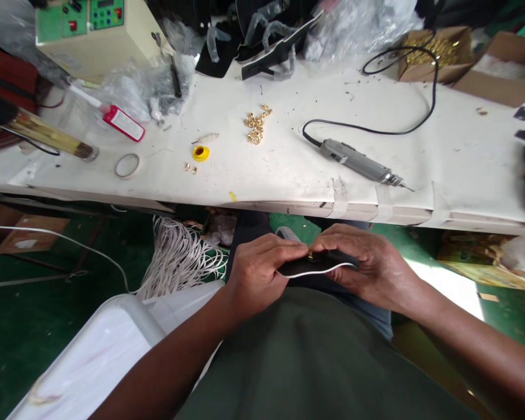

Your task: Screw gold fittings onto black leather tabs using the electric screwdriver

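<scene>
Both of my hands grip a thin black leather-like piece (306,267) with a pale edge, held in front of my body below the table edge. My left hand (262,271) is closed on its left end, with the fingers over the top. My right hand (367,262) pinches the right side, thumb underneath. Between my fingertips a small gold metal fitting (310,255) shows at the piece's top; its shape is mostly hidden. On the table ahead lie a pile of small gold fittings (256,125) and a grey electric screwdriver (361,163).
The white table (271,175) also bears a yellow cap (200,153), a tape roll (128,165), a red-and-white bottle (123,122) and a control box (100,35). A carton of gold parts (437,55) stands back right. White cords (175,256) hang at left beside a white bin (114,332).
</scene>
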`<state>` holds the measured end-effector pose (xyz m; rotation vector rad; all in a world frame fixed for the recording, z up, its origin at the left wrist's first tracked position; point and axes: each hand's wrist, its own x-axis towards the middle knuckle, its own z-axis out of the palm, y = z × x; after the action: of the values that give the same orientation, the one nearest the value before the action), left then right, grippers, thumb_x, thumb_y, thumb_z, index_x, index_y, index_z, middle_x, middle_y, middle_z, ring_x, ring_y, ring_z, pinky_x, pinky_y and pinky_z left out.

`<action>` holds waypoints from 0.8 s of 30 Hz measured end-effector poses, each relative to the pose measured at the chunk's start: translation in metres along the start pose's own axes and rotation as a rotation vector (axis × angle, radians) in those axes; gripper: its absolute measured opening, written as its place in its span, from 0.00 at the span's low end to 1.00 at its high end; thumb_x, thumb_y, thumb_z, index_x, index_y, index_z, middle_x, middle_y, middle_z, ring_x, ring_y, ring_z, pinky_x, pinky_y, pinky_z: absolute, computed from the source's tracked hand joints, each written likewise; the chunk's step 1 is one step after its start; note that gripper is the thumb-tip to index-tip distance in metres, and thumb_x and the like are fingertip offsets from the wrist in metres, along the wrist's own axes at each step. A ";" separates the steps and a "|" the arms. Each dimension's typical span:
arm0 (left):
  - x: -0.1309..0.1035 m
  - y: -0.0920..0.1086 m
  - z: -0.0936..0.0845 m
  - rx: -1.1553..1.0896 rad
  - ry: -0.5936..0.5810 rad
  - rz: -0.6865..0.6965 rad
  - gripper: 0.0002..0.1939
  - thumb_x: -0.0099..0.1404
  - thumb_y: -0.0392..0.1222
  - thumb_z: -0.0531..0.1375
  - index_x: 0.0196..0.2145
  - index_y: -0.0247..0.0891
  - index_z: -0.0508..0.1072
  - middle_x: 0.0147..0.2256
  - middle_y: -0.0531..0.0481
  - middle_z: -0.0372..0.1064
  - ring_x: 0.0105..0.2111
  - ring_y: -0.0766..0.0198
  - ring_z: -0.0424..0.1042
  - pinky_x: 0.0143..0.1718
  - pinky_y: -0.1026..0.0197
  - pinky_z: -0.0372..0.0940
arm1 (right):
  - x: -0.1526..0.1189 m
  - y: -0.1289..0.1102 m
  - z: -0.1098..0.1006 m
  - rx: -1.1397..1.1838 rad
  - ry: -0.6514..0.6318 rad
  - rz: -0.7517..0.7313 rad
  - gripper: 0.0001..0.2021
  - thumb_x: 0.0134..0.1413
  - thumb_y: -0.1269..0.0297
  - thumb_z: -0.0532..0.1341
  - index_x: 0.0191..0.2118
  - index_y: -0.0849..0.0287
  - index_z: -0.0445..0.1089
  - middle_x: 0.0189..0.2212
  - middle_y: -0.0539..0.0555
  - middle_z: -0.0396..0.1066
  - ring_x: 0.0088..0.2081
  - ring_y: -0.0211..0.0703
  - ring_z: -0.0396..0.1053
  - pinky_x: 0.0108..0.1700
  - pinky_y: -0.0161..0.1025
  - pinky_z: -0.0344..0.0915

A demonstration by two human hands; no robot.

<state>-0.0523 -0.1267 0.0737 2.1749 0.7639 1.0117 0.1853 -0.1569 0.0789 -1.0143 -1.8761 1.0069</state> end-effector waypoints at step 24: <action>0.106 -0.098 0.013 -0.192 -0.243 -0.958 0.07 0.51 0.35 0.71 0.30 0.37 0.82 0.31 0.50 0.81 0.33 0.55 0.80 0.31 0.61 0.70 | 0.105 0.083 -0.039 -0.064 -0.157 0.694 0.18 0.55 0.53 0.65 0.24 0.55 0.59 0.18 0.43 0.55 0.22 0.35 0.55 0.26 0.38 0.50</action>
<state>-0.0083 0.0075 0.0438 1.4271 1.3223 0.2949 0.2013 -0.0222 0.0474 -1.7301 -1.7069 1.4529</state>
